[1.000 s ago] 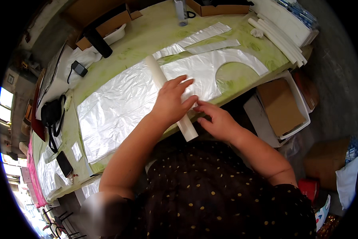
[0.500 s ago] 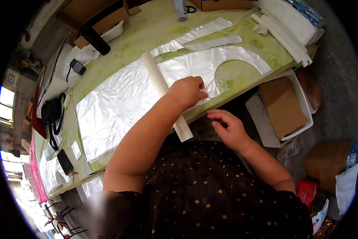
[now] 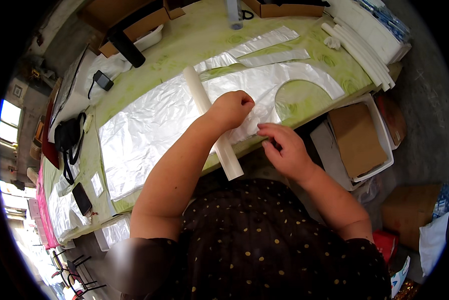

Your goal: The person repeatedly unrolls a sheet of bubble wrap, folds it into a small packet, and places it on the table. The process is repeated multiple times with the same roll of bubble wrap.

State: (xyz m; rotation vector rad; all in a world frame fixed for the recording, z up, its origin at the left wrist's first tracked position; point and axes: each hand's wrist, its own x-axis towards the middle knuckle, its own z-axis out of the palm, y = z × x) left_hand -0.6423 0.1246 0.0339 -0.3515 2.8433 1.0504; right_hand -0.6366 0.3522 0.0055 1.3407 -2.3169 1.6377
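Note:
A shiny, crinkled white plastic sheet (image 3: 143, 129) lies spread over the table, with a round cut-out near its right end. Across it rests a pale, straight tube (image 3: 226, 156), its near end jutting past the table's front edge. My left hand (image 3: 232, 109) is over the sheet just right of the tube, fingers curled in and thumb pressed to them; whatever they may hold is hidden. The left forearm passes over the tube. At the sheet's front edge, my right hand (image 3: 287, 152) has bent fingers, with a gap between thumb and fingers and nothing visible in it.
Narrow plastic strips (image 3: 274, 58) lie behind the sheet. White rolls (image 3: 359, 52) are at the far right, a black bottle (image 3: 127, 48) at the far left. A phone (image 3: 82, 199) and black bag (image 3: 67, 137) lie left. A white bin (image 3: 379, 127) holding cardboard stands below the right table edge.
My left hand has lifted a little and its fingers have closed further. My right hand has come up toward the sheet's front edge. The view has shifted slightly.

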